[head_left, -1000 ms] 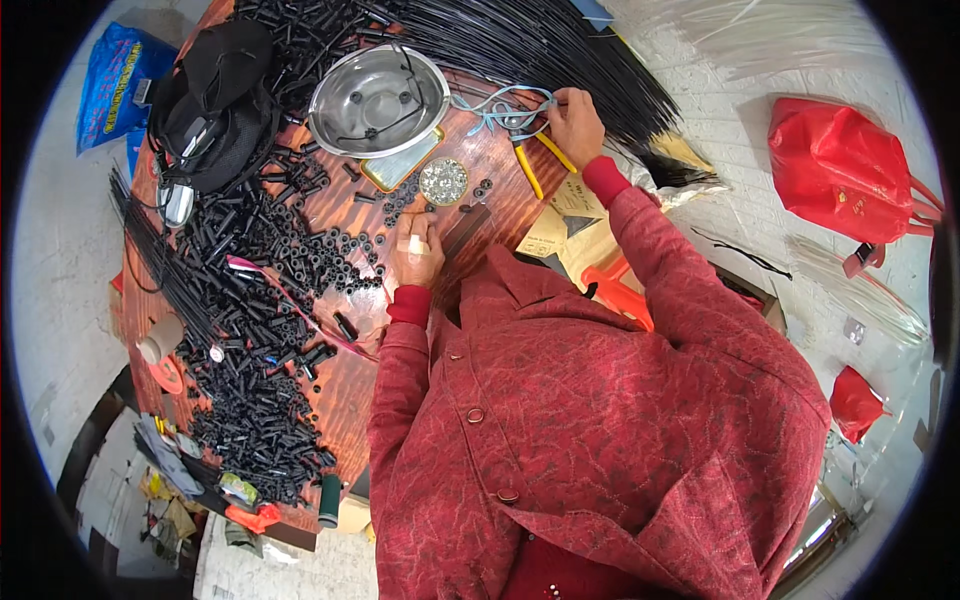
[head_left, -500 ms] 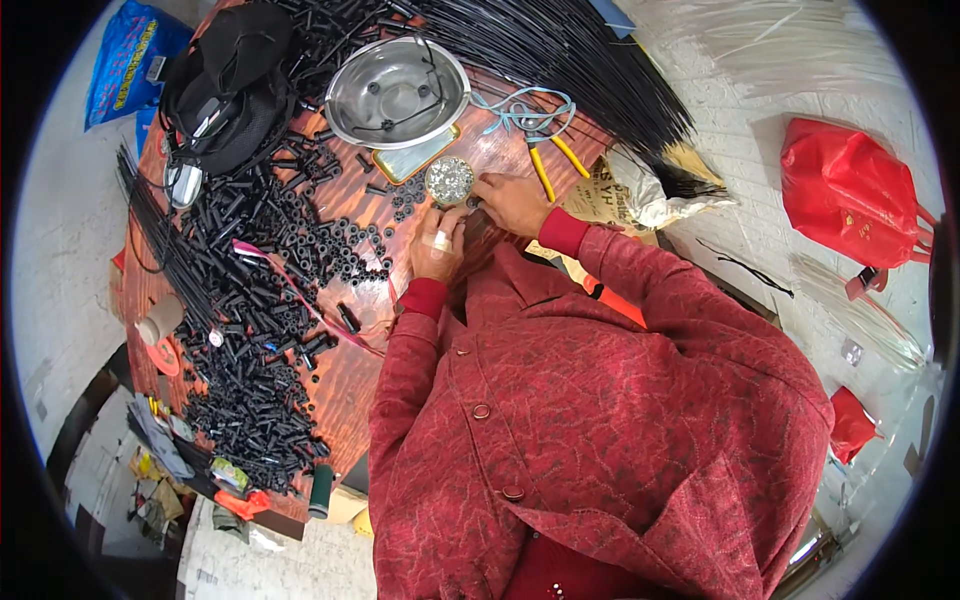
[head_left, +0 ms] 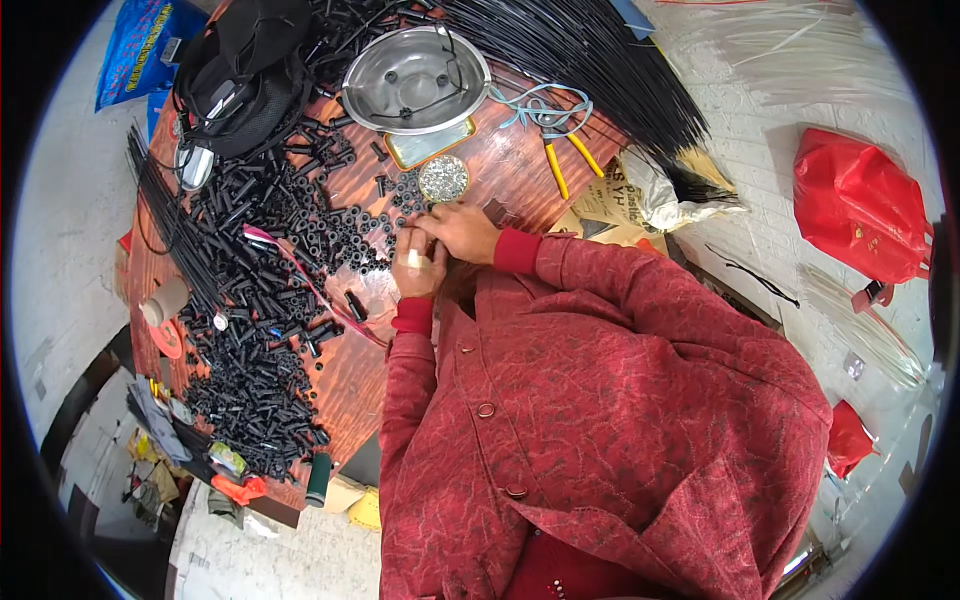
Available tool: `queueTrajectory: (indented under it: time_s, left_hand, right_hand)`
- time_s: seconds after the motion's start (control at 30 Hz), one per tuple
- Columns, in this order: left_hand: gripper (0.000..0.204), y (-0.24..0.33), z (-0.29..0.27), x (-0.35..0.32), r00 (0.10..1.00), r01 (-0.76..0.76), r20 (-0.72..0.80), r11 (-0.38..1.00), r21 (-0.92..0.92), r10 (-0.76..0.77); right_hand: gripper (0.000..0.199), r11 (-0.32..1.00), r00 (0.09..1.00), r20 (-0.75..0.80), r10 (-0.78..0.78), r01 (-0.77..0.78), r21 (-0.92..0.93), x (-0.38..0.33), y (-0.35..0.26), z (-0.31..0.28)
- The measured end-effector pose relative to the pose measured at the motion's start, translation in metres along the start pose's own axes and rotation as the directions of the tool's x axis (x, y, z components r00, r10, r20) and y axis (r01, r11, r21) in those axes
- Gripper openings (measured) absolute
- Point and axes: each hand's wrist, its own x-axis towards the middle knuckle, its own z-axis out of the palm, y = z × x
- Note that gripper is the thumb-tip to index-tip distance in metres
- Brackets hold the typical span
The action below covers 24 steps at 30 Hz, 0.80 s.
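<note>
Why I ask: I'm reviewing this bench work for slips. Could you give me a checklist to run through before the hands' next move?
1. Right hand and left hand together: ok; they meet at the fingers.
2. Part properly gripped: cannot tell; the fingers hide whatever lies between them.
3. Yellow-handled pliers clear of the hands: ok; they lie apart, beyond the right hand.
4. Silvery pieces close by: ok; just beyond the right hand.
5. Black parts sorted away: not ok; they lie loose in heaps, left of the hands.
</note>
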Motion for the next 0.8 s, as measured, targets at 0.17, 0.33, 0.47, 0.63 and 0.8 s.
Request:
queueTrajectory:
  time_s: [0.17,0.33,0.47,0.63,0.8]
  left_hand:
    - [0.015,-0.044,-0.027,-0.02,0.984,0.169,-0.068,0.984,0.061,-0.164]
    - [0.04,-0.017,-0.033,0.007,0.972,0.194,-0.147,0.979,0.068,-0.183]
    - [0.074,0.001,-0.018,0.048,0.999,-0.031,-0.022,0.989,0.144,0.034]
    - [0.084,0.001,-0.01,0.066,0.997,-0.002,0.083,0.989,0.147,-0.01]
    - [0.085,-0.01,-0.011,0.062,0.994,-0.014,0.108,0.988,0.155,-0.003]
  right_hand:
    - [0.034,0.996,0.99,0.131,0.044,-0.054,0.073,0.013,-0.005,-0.035]
    - [0.06,0.984,0.988,-0.103,0.115,-0.128,-0.127,0.022,0.029,-0.071]
    - [0.084,0.972,0.986,-0.045,0.158,-0.164,-0.167,0.029,0.027,-0.069]
    - [0.094,0.959,0.984,-0.03,0.173,-0.175,-0.221,0.033,0.026,-0.054]
    - [0.092,0.962,0.989,-0.059,0.139,-0.149,-0.231,0.032,0.025,-0.055]
